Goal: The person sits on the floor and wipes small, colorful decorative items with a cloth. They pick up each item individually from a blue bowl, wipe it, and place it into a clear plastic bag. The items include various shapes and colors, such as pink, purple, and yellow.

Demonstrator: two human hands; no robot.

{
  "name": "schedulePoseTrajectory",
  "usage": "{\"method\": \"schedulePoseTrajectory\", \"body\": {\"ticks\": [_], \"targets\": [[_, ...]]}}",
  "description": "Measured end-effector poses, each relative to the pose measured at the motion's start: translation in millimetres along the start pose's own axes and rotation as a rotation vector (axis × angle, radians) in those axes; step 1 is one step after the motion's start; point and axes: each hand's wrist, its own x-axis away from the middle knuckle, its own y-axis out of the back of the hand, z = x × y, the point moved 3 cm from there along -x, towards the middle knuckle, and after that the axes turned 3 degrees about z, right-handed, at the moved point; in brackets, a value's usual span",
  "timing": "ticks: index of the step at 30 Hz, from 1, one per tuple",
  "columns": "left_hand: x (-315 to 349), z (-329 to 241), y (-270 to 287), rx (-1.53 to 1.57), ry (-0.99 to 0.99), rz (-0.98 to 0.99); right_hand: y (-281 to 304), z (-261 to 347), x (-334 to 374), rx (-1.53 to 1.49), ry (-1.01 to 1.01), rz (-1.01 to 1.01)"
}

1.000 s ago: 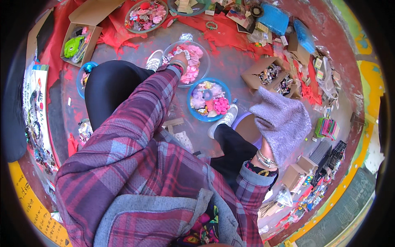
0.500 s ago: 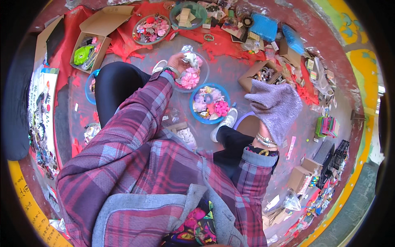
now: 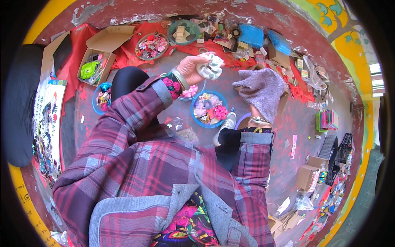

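My left hand [image 3: 190,71], palm turned up, is closed on a pale scrunchie [image 3: 211,67] with grey-green spots. It is raised in front of a clear round basin [image 3: 201,87], mostly hidden by the hand and sleeve, with a pink scrunchie [image 3: 190,91] in it. A purple-grey cloth [image 3: 265,88] drapes over my right hand [image 3: 256,112]; its fingers are hidden beneath the fabric, and only the wrist with bracelets and a little skin show. Between and below the hands a blue round basin [image 3: 192,114] holds pink, lilac and cream hair accessories.
A basin of pink pieces [image 3: 151,45] and a green-rimmed basin [image 3: 183,31] stand at the back. An open cardboard box [image 3: 95,57] is at back left, near another blue basin [image 3: 97,108]. Colourful plastic baskets [image 3: 328,120] and boxes [image 3: 307,177] line the right side.
My left hand has lifted out of the clear basin with the pale scrunchie and moved right, toward the cloth. My right hand and the cloth have shifted slightly left and up in the view.
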Motion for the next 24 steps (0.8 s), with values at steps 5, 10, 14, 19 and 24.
{"method": "schedulePoseTrajectory", "body": {"ticks": [5,10,14,19,24], "targets": [[6,-3,-26,-0.069,0.101,-0.094,-25,5,1,0.441,0.017,0.136],[0,9,7,-0.168,0.072,-0.155,-28,3,-1,0.339,0.041,0.061],[-12,23,3,-0.187,0.129,-0.143,-28,-1,-3,0.313,0.05,0.03],[-10,23,1,-0.189,0.163,-0.128,-30,-1,-5,0.309,0.04,0.022],[-4,18,-16,-0.209,0.188,-0.061,-30,-3,-2,0.298,0.042,0.011]]}}
